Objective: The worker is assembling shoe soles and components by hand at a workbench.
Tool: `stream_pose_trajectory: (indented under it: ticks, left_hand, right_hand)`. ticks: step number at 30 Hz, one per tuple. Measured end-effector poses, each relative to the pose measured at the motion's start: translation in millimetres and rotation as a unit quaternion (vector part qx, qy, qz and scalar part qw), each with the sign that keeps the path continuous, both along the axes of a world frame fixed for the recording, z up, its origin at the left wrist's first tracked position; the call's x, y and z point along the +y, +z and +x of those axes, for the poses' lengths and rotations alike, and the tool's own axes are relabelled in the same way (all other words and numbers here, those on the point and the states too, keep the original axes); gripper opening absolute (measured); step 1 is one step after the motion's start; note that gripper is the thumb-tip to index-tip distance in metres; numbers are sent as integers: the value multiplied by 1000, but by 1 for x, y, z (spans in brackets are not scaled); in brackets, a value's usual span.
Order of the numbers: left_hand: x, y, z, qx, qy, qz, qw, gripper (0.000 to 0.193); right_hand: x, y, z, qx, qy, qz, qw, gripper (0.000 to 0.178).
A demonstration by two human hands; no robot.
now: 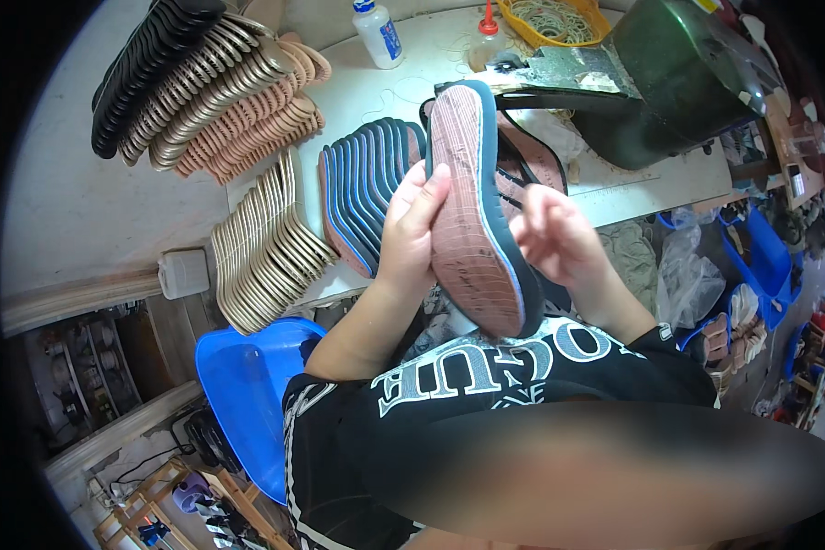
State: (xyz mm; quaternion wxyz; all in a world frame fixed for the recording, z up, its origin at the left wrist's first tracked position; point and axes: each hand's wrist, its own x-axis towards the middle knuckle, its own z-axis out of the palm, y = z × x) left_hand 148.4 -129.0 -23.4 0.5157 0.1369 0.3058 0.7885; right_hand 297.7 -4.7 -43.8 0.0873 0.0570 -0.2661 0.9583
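My left hand (412,229) grips a shoe sole (472,211) by its left edge and holds it upright in front of my chest. The sole has a pink, cross-hatched face and a dark blue rim. My right hand (555,234) is at the sole's right edge with its fingers curled against the rim. Behind the sole, on the white worktable (376,92), a row of matching blue-edged soles (367,183) stands on edge.
Fanned stacks of beige soles (266,247), pink soles (247,128) and black soles (147,64) lie at the left. A white glue bottle (379,32), an orange-capped bottle (486,41), a yellow basket (555,20) and a dark green machine (669,82) stand behind. Blue bins (247,385) sit below.
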Motion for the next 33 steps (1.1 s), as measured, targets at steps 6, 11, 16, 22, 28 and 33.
stream_pose_trajectory:
  ticks: [6,11,16,22,28,33]
  left_hand:
    - [9,-3,3,126,-3,-25,992,29]
    - [2,0,-1,206,42,-19,977,22]
    - [5,-15,-23,332,74,-109,934,30]
    - [15,0,-37,549,98,-175,811,46]
    - [26,7,-43,331,165,-128,920,35]
    - [28,1,-42,252,200,-134,937,32]
  right_hand:
    - [12,-13,-49,-97,24,129,987,35]
    - [32,38,-48,-172,138,296,929,23]
    - [20,21,-48,-167,-109,588,784,29]
    - [14,42,-46,-184,-16,573,798,24]
    - [-8,40,-27,-85,-285,738,606,29]
    - [-8,23,2,-33,-267,732,626,48]
